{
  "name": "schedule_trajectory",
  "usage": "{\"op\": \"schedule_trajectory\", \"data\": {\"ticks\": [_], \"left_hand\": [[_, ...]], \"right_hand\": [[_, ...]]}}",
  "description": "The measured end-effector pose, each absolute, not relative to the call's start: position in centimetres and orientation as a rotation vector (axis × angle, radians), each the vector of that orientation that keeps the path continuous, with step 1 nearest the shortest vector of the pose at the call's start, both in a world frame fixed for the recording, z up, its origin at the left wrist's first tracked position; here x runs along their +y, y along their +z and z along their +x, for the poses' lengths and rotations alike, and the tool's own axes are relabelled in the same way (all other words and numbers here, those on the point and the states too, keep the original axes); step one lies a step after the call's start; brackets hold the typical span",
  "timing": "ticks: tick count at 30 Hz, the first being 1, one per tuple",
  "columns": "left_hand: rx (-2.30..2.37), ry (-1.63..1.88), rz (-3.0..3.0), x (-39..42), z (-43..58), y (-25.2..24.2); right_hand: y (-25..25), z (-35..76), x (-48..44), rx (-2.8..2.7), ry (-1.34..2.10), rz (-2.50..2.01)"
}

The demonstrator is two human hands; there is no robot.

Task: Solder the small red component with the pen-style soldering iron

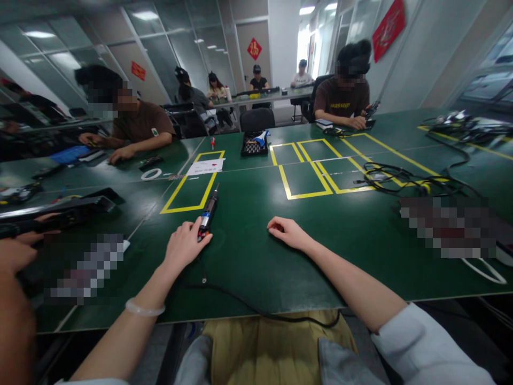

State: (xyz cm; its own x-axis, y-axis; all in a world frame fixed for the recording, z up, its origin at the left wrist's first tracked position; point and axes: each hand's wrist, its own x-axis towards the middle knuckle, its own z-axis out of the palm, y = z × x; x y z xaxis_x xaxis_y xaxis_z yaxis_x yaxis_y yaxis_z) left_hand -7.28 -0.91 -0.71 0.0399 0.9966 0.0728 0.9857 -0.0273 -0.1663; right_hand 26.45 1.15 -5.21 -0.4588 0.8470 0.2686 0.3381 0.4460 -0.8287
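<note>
Electric screwdriver [209, 208] (that's my best read: slim dark body, blue band, skinny metal tip) is lying on the green table [248, 278] a bit left of centre, tip pointing away from the wearer. It's just beside the near right corner of a yellow tape outline [182, 209].

The left hand [183, 243] is palm down over the tool's back end, thumb on one side and forefinger on the other. Contact for sure, but I honestly can't tell if it's actually gripped or only rested on. A pale bracelet [145, 308] sits on that forearm.

Right hand [289, 231] is resting on the bare tabletop, well apart from the tool, fingers loosely curled rather than clenched, nothing visible in it.

Black cable [256, 310] runs along the near edge by the wearer's lap. Further out, a white paper sheet [206, 167] lies across the tape outline, and a black tray [254, 151] holds a blue-and-white item [262, 139]. Tangled black cables [390, 176] are over on the right, and two brown-shirted people work at the far side.
</note>
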Motion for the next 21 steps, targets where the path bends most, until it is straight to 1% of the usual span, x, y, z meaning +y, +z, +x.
{"op": "schedule_trajectory", "data": {"ticks": [6, 10, 15, 21], "left_hand": [[-2.177, 0.21, -1.981, -0.1, -15.2, -0.8], [-2.211, 0.246, -1.879, 0.4, -18.2, -0.6], [-2.032, 0.062, -1.843, -0.5, -17.9, -0.5], [-2.174, -0.094, -1.845, -1.0, -14.6, 0.8]], "right_hand": [[-5.2, 26.5, 1.1, -2.026, 0.918, -0.998], [-5.2, 26.5, 1.1, -2.035, 0.921, -0.991], [-5.1, 26.4, 1.1, -2.041, 0.928, -0.995], [-5.2, 26.3, 1.1, -2.048, 0.912, -1.006]]}}
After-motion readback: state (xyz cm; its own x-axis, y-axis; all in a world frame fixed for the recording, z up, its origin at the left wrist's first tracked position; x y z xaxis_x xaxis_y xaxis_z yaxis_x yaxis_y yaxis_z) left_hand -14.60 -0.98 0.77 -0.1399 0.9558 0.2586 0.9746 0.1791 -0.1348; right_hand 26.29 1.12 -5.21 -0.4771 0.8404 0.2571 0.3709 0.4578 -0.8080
